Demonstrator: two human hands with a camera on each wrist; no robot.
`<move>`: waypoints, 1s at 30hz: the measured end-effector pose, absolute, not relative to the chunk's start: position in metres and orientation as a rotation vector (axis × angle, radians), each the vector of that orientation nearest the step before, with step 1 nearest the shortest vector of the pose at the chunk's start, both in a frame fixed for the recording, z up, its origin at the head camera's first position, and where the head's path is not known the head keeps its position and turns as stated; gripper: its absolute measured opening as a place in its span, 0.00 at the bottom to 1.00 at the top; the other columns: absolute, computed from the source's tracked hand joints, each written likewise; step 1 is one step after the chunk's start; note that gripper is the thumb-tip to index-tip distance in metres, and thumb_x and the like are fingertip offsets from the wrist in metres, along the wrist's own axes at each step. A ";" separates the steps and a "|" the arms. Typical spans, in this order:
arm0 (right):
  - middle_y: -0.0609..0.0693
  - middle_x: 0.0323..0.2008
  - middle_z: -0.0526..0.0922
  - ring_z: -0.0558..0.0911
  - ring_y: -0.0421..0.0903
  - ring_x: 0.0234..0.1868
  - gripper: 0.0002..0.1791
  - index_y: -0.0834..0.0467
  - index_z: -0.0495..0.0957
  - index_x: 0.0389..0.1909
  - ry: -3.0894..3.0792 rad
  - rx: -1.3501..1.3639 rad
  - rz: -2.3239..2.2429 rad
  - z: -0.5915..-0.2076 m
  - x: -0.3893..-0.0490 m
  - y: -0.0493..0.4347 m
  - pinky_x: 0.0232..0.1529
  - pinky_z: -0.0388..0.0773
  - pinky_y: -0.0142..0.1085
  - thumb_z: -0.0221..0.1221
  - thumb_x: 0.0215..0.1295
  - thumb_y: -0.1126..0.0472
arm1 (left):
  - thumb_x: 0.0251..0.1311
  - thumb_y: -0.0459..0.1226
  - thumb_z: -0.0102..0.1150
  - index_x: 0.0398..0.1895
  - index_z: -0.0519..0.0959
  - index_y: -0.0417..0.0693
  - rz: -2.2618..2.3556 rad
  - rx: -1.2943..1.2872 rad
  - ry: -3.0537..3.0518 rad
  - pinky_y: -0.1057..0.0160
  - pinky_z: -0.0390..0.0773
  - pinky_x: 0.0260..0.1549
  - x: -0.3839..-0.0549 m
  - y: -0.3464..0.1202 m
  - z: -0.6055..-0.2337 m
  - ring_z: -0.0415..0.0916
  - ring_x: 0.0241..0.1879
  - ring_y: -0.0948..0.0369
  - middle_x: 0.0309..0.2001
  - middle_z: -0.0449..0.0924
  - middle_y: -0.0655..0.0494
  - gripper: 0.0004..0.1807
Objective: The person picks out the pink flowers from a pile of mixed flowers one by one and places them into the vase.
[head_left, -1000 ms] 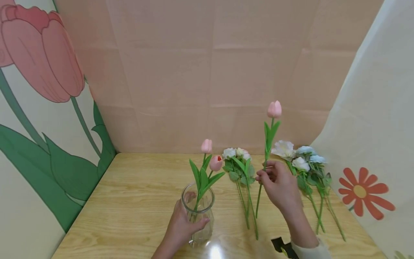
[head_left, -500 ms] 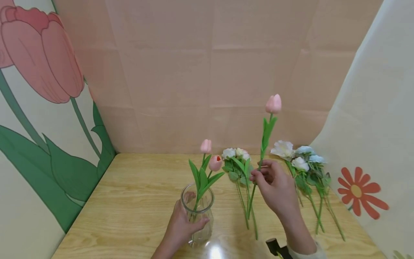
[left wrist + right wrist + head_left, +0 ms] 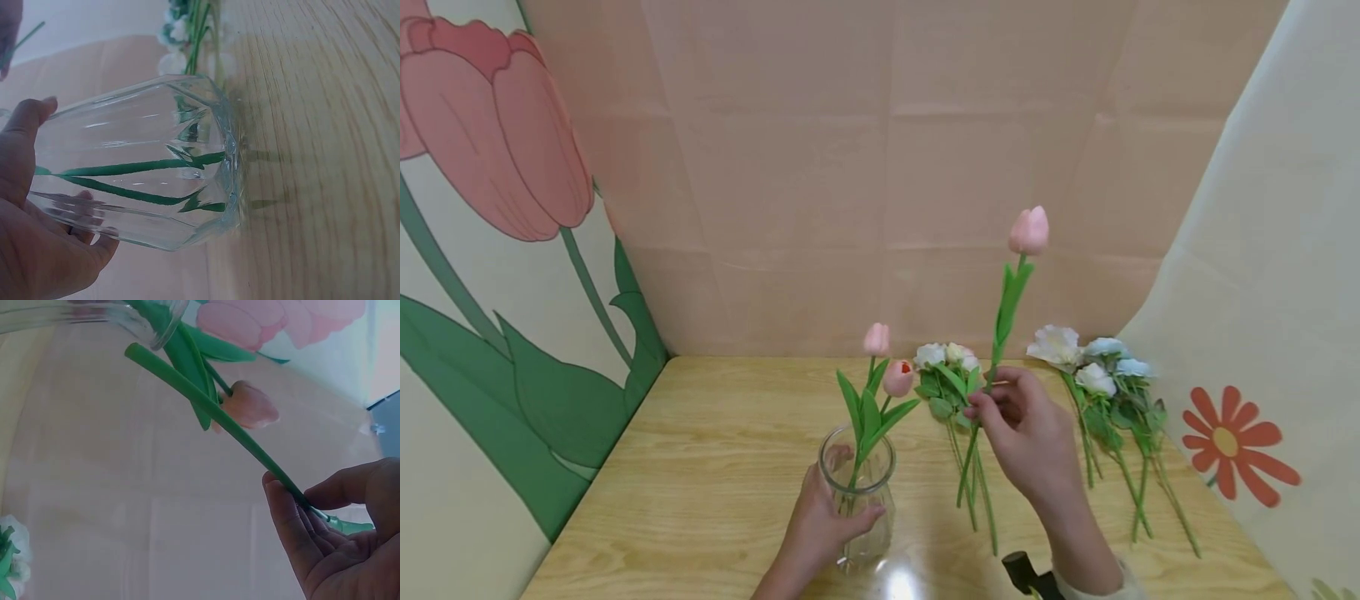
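Note:
My left hand [image 3: 822,518] grips a clear glass vase [image 3: 872,533] by its side, thumb and fingers curled around it. The vase stands upright on the table, and two pink tulips [image 3: 898,379] lean in its mouth. Their green stems [image 3: 125,167] show through the faceted glass in the left wrist view. My right hand [image 3: 1033,442] pinches a third pink tulip [image 3: 1028,232] by its stem between thumb and fingers. That tulip is held up with its bloom on top, to the right of the vase. Its bare stem end [image 3: 134,353] points down and leftward.
Behind the right hand lie white and cream flowers [image 3: 931,356] with green stems. Farther right is a bunch of white and pale blue flowers [image 3: 1096,380]. The wooden table [image 3: 715,467] ends at a pinkish backdrop [image 3: 775,183]. A black object [image 3: 1026,575] sits by the right wrist.
My right hand has moved left with the tulip, bringing it closer to the vase and tilting its stem end leftward. The bloom is slightly higher. My left hand and the vase have stayed put.

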State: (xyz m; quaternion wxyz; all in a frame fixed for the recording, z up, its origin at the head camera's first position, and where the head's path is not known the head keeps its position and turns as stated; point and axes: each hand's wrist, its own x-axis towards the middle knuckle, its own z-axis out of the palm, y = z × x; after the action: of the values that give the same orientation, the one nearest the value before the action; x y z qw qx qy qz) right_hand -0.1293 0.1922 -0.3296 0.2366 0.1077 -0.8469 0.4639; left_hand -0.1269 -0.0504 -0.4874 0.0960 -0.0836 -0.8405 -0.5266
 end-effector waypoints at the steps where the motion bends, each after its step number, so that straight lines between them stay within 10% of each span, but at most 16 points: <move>1: 0.53 0.37 0.89 0.87 0.35 0.33 0.13 0.63 0.73 0.54 -2.316 0.302 1.277 -0.329 -0.129 0.191 0.37 0.82 0.23 0.59 0.72 0.66 | 0.44 0.50 0.81 0.65 0.68 0.50 -1.561 -0.244 -2.493 0.35 0.72 0.59 -0.127 -0.050 -0.487 0.70 0.63 0.43 0.63 0.72 0.43 0.46; 30: 0.54 0.36 0.88 0.88 0.45 0.35 0.14 0.63 0.74 0.52 -2.085 0.458 1.540 -0.312 -0.129 0.150 0.34 0.86 0.32 0.61 0.68 0.72 | 0.43 0.49 0.81 0.66 0.68 0.50 -1.529 -0.259 -2.495 0.36 0.73 0.60 -0.127 -0.050 -0.487 0.70 0.63 0.44 0.63 0.72 0.44 0.46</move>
State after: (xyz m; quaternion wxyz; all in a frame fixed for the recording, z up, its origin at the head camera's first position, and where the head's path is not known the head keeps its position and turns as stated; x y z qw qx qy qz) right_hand -0.1289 0.1504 -0.3121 0.2519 0.1684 -0.7666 0.5661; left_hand -0.1265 -0.0500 -0.4871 0.1018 -0.0878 -0.8448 -0.5180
